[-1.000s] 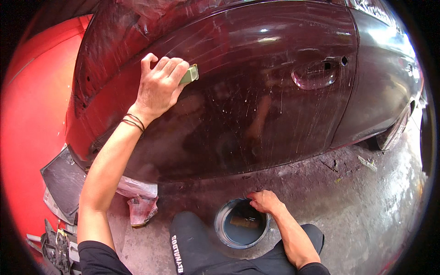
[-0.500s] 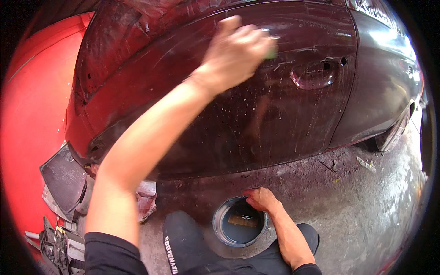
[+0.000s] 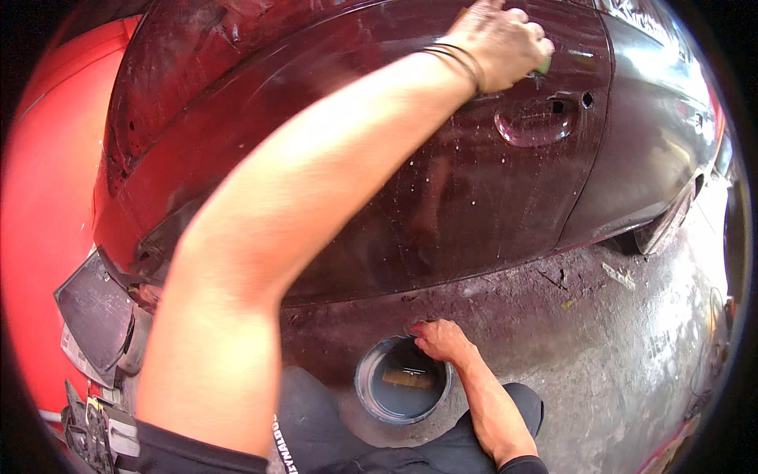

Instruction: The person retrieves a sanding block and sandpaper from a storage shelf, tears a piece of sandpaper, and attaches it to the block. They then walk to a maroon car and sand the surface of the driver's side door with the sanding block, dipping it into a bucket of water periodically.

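Observation:
My left hand presses a small pad against the upper part of a dark maroon car door. Only the pad's green edge shows past the fingers; the rest is hidden under the palm. Left of the recessed handle cup, whitish drips and droplets run down the wet panel. Low down between my legs, my right hand is closed at the far rim of a round bucket, fingers curled over the edge. Dark water fills the bucket, with a brown rectangular shape in it.
A bright red panel stands at the far left. Dark sheets and assorted scrap parts lie below it. The car's rear panel and wheel are on the right, above a wet, stained concrete floor.
My left hand has swept right and upward across the door with the pad, toward the area above the handle cup. My right hand stays at the bucket's rim.

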### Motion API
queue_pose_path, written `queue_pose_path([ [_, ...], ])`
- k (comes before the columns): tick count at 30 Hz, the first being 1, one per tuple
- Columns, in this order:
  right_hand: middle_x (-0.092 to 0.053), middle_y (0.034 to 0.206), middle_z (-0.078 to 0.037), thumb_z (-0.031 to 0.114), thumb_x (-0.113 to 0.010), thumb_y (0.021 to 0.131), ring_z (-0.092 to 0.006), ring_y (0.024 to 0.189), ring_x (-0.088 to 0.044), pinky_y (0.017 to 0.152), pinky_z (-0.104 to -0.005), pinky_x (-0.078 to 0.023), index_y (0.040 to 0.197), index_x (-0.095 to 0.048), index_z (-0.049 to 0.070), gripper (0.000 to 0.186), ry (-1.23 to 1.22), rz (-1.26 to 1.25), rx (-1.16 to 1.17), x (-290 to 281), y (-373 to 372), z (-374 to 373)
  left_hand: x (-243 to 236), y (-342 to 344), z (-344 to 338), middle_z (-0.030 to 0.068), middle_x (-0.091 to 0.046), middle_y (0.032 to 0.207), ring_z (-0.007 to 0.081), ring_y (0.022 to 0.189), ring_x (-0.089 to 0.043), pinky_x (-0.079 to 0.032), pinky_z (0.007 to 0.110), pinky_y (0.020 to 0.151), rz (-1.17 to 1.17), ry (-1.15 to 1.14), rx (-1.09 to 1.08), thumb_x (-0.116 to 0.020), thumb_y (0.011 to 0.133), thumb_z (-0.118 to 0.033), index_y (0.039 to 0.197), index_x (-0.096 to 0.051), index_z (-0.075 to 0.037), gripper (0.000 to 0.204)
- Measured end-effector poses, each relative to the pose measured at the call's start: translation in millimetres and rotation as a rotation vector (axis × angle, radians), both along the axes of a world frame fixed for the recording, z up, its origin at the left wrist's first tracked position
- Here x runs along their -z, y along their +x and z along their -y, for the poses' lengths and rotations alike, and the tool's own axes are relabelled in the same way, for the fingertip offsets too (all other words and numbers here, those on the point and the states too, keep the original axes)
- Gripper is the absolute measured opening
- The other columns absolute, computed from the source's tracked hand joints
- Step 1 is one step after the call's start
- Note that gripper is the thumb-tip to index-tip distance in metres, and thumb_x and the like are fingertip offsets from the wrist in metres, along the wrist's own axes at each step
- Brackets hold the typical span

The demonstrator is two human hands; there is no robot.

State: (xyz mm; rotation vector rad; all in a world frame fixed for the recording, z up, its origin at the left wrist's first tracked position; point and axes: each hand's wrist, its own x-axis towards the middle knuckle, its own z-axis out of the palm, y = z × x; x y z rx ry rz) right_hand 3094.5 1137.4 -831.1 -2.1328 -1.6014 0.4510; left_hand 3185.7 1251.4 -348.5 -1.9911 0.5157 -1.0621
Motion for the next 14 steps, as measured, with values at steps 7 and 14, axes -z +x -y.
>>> queue_pose_path([
  [7, -0.079, 0.109, -0.018, 0.03, -0.07, 0.094, -0.0401, 0.105, -0.075, 0.091, -0.0525, -0.06, 0.122, -0.077, 0.016, 0.032, -0.039, -0.011, 0.038, -13, 18, 17, 3, -157, -125, -0.0029, -0.071, 0.119, 0.0161, 0.119, -0.066, -0.034, 0.05, 0.115, -0.228, 0.1, -0.067, -0.075, 0.083, -0.004, 0.12, -0.069, -0.018, 0.04],
  [14, -0.077, 0.113, -0.006, 0.027, -0.078, 0.101, -0.0146, 0.106, -0.069, 0.096, -0.0325, -0.053, 0.124, -0.076, 0.005, 0.031, -0.022, -0.985, -1.031, -153, -37, 40, -11, -53, -43, -0.0038, -0.07, 0.122, 0.0167, 0.124, -0.064, -0.033, 0.052, 0.119, -0.132, 0.197, -0.132, -0.076, 0.083, -0.011, 0.126, -0.066, -0.018, 0.044],
])
